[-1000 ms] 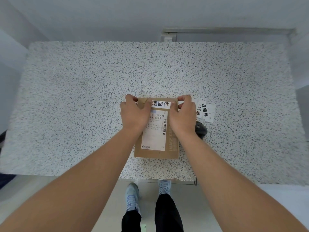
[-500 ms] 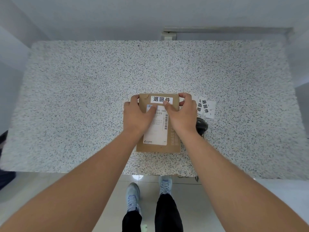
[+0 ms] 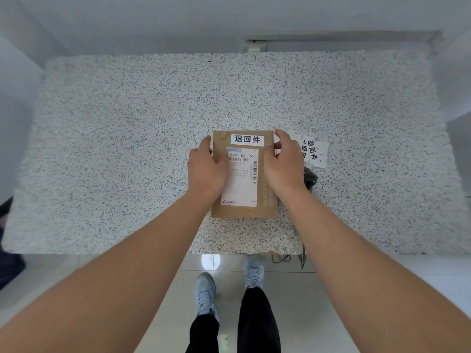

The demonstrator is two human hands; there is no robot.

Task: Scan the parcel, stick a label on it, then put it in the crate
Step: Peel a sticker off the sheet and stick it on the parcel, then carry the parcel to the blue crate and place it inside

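Note:
A flat brown cardboard parcel lies on the speckled table, near its front edge. A white label with black characters is stuck along its far end, above a printed shipping label. My left hand holds the parcel's left edge, thumb on top and fingers down the side. My right hand grips the right edge, with its fingertips at the far right corner. No crate is in view.
Loose white labels with the same characters lie just right of the parcel. A black scanner sits behind my right wrist, and its cable hangs below the table's front edge. My feet stand on the tiled floor.
Both thumbs have slid off the stuck label. The hands moved from the parcel's far end down onto its left and right edges. The parcel has stayed on the table.

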